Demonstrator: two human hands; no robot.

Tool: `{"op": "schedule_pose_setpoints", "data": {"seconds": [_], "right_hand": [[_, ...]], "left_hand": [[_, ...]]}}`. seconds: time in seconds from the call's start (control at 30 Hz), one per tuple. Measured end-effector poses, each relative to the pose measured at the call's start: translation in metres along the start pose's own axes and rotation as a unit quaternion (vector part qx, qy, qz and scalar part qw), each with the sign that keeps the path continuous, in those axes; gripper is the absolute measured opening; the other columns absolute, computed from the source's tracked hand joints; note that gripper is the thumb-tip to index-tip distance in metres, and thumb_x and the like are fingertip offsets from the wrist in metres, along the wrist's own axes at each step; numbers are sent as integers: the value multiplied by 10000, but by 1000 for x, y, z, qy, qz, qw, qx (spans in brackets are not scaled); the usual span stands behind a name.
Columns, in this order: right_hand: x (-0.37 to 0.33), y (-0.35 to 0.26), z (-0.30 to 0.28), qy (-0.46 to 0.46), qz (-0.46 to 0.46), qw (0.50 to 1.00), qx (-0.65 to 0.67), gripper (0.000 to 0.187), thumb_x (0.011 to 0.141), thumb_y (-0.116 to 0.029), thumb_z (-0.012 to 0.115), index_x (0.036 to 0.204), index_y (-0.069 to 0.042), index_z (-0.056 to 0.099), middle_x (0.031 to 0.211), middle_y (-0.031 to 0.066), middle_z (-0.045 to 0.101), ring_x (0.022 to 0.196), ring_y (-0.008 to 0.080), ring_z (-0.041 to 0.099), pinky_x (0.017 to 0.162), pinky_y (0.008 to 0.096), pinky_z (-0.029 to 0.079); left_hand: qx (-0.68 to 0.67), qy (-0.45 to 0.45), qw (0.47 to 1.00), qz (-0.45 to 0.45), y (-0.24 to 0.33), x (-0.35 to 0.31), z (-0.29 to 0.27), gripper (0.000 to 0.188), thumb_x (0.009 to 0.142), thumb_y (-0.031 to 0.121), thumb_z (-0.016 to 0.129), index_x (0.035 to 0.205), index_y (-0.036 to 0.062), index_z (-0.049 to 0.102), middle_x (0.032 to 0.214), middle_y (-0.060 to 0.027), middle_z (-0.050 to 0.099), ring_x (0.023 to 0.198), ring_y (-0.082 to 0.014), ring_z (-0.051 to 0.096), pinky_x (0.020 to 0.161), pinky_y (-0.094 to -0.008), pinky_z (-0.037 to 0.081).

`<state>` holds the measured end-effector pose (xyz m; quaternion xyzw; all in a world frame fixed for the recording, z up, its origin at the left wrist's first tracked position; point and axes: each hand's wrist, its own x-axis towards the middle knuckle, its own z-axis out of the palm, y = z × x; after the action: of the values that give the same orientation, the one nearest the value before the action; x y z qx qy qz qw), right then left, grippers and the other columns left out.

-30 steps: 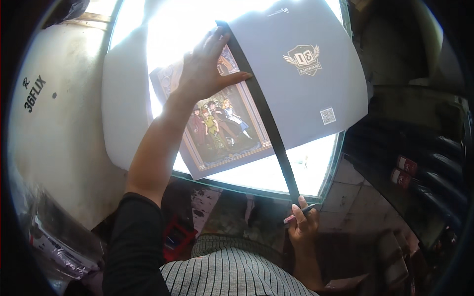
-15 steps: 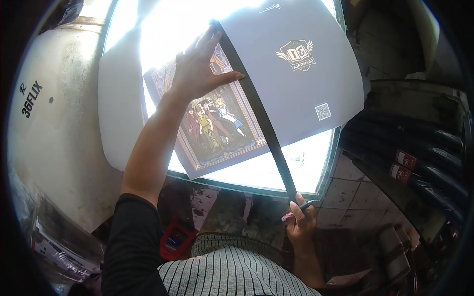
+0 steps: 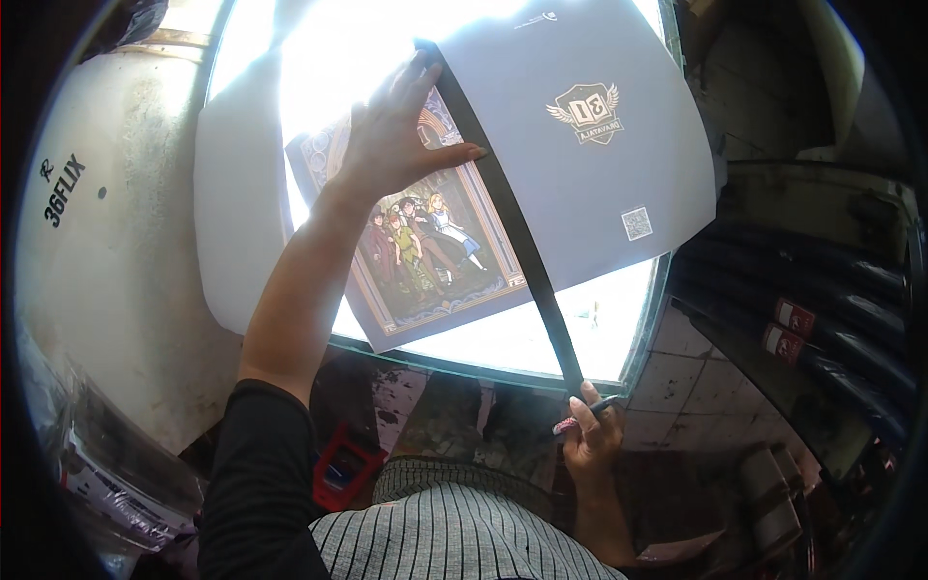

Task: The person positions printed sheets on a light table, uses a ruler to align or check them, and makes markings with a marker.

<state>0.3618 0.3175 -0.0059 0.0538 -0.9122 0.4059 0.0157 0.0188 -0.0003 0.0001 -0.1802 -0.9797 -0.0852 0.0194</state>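
Observation:
A printed sheet lies on a brightly lit glass table, its right part plain grey-blue with a winged crest and a square code. On its left part is a colourful framed picture of several cartoon figures. A long dark ruler slants across the sheet beside the picture's right border. My left hand rests on its upper part, fingers stretched and thumb out along it. At the ruler's lower end, my right hand is closed around a slim dark pen-like tool with a pinkish-red end, fingertips by the ruler.
The glass table's edge runs just in front of me. On the left stands a pale panel. Dark wrapped rolls lie at the right. Below the table are a red object and a tiled floor.
The sheet, ruler and both hands appear slightly farther right in the picture, as does the table's corner. The pen-like tool is tilted a little differently in my right hand.

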Motion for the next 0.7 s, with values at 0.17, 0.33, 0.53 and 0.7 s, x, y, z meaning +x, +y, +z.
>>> {"op": "schedule_pose_setpoints", "data": {"seconds": [0.17, 0.33, 0.53, 0.7], "right_hand": [[-14, 13, -5, 125, -21, 991, 31, 326, 917, -132, 709, 1213, -67, 588, 1060, 142, 688, 901, 266, 635, 781, 408, 487], [70, 38, -42, 151, -53, 983, 86, 268, 1034, -146, 490, 1247, 15, 511, 953, 155, 634, 838, 260, 572, 702, 389, 491], [312, -19, 24, 118, -119, 961, 219, 145, 954, -30, 617, 1070, 56, 629, 954, 134, 693, 867, 185, 699, 797, 290, 567], [433, -45, 82, 47, -176, 975, 126, 223, 924, -243, 668, 1008, -43, 722, 861, 118, 747, 787, 229, 731, 741, 336, 552]], "left_hand": [[-3, -37, 999, -34, 4, -1, -1, 1214, 654, 831, 701, 1550, 106, 322, 1629, -166, 251, 1532, -356, 136, 1208, -623, 43], [38, -47, 997, -41, 4, -4, -5, 1263, 635, 885, 657, 1562, 111, 289, 1639, -155, 219, 1535, -349, 116, 1210, -640, 46], [17, -122, 989, -77, 11, -4, -19, 1361, 565, 888, 699, 1572, 92, 247, 1648, -151, 186, 1542, -337, 79, 1214, -645, 61], [3, -176, 980, -98, 26, 6, -37, 1371, 585, 837, 737, 1584, 78, 183, 1658, -141, 148, 1543, -340, 63, 1201, -672, 118]]}}
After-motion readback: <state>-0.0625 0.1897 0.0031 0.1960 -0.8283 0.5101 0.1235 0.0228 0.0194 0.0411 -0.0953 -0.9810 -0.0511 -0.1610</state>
